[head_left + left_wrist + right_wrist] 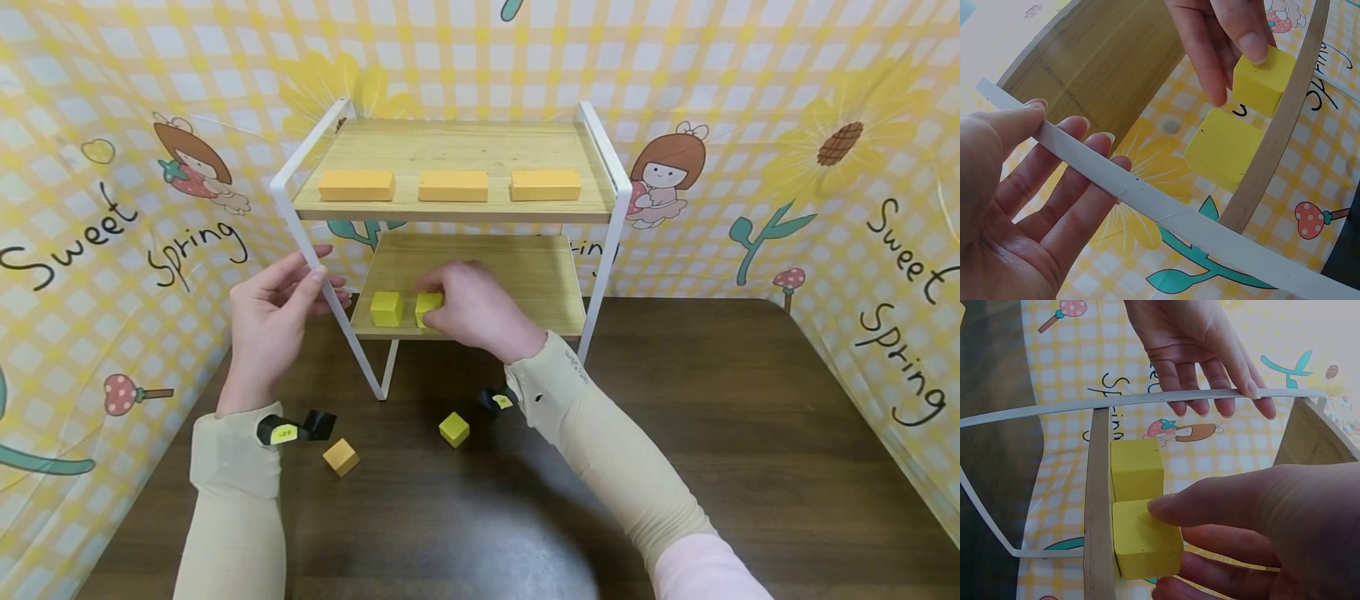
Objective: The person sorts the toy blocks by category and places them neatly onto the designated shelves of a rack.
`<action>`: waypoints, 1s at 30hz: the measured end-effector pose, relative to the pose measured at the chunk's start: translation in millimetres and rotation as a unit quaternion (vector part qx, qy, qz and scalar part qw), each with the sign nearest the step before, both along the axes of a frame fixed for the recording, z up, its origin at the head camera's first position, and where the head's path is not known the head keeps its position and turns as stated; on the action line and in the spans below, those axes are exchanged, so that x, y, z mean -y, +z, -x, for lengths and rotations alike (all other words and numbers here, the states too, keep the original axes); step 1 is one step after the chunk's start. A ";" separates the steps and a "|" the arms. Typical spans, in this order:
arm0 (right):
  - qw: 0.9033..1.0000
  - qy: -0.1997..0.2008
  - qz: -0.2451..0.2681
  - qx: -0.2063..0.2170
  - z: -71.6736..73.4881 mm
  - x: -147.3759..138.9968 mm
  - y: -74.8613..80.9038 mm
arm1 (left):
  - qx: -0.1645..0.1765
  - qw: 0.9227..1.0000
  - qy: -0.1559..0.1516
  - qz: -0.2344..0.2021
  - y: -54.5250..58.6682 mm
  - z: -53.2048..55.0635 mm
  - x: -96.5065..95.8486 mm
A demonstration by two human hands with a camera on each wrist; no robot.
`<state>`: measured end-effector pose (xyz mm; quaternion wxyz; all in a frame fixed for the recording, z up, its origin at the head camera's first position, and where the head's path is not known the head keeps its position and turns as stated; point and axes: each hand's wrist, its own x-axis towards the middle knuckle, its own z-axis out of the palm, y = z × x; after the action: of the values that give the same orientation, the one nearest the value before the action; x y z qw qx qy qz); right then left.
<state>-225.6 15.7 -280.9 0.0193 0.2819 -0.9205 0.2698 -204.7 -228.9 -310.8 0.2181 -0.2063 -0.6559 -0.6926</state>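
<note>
A small two-tier shelf with wooden boards and a white metal frame [348, 337] stands on the table. My left hand [273, 312] holds its left front post, thumb on one side and fingers behind, as the left wrist view shows. On the lower board sit two yellow cubes side by side. My right hand [480, 304] pinches the right-hand yellow cube [1147, 540] between thumb and fingers, at the board's front edge. The other yellow cube [386, 309] is just left of it, untouched.
Three orange blocks [453, 186] lie in a row along the upper board's front. On the dark table [712, 433] in front of the shelf are a loose yellow cube [454, 429] and an orange cube [341, 457]. A checked cloth [750, 108] surrounds the table.
</note>
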 end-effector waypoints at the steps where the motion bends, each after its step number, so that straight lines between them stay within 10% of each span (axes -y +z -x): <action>1: 1.000 -0.002 0.002 0.001 -0.3 -0.3 0.3 | 0.000 1.000 0.000 0.000 0.0 0.0 0.0; 30: 0.992 0.006 0.107 -0.059 -39.0 -25.6 14.3 | -0.007 1.000 0.000 0.001 -0.2 -0.1 0.2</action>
<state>-186.6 41.3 -266.5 0.1019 0.2991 -0.8819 0.3499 -204.6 -229.1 -311.0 0.2225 -0.2113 -0.6550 -0.6905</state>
